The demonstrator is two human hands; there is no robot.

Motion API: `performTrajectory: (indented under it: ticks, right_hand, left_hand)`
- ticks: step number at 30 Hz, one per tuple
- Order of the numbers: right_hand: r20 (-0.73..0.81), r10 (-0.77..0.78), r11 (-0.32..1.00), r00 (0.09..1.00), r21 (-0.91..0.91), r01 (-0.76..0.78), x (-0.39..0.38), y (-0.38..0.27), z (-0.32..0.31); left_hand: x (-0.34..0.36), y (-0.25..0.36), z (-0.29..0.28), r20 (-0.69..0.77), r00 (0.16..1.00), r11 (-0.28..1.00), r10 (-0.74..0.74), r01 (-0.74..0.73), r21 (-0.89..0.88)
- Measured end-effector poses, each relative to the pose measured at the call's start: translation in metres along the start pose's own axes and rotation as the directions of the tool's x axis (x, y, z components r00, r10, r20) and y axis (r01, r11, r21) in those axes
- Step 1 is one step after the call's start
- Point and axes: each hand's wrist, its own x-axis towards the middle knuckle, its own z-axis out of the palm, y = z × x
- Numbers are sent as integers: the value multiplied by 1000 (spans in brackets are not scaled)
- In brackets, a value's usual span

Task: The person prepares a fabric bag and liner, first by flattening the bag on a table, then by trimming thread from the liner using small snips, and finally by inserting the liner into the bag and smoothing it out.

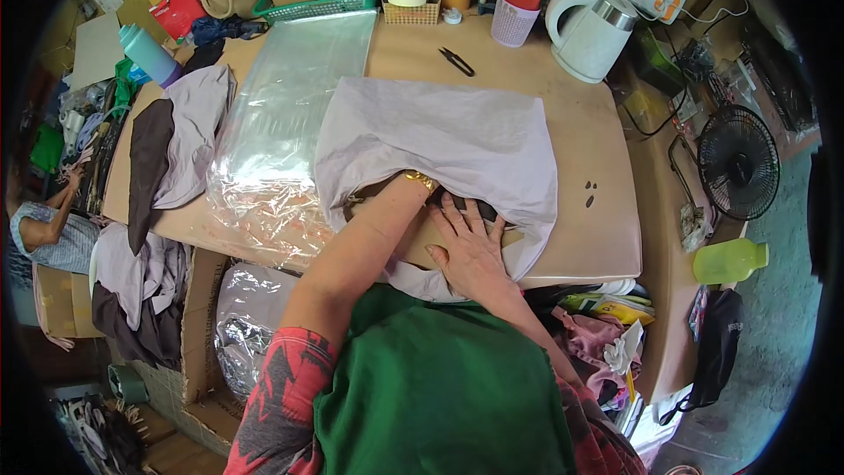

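Note:
A pale lilac-grey cloth piece [448,127], perhaps a garment, lies on the tan table [585,237] right before me, its near edge gathered into an opening. Through that opening my left forearm [365,242] reaches in, a gold-coloured band at the wrist. The cloth covers my left hand, so its fingers cannot be seen. My right hand [473,248] rests flat at the same opening, fingers spread, the fingertips against a dark patch [482,208] within the cloth. It holds nothing.
Clear plastic bags [294,70] are stacked to the left, beside more grey and brown cloth [195,114]. Black thread snips [456,62], a white kettle [591,35] and a cup [514,22] stand or lie behind. A fan [738,161] is at right; another person [54,230] is far left.

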Motion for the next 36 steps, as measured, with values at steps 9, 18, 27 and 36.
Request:
performTrajectory:
  ticks: [9, 18, 27, 36]
  right_hand:
    - [23, -42, 997, 999, 73, 40, -11, 22, 12]
    - [90, 77, 992, 993, 95, -86, 31, 45, -93]
    - [-235, -101, 971, 967, 190, 147, 47, 71, -66]
    - [-164, 243, 487, 956, 873, 26, -12, -21, -2]
  left_hand:
    - [-168, 65, -62, 204, 956, 977, 210, -213, -6]
    - [-201, -14, -106, -266, 920, 944, -287, 319, 84]
    - [-177, 9, -58, -65, 956, 782, -286, 194, -592]
    - [-177, 39, -40, -196, 940, 801, -279, 115, -588]
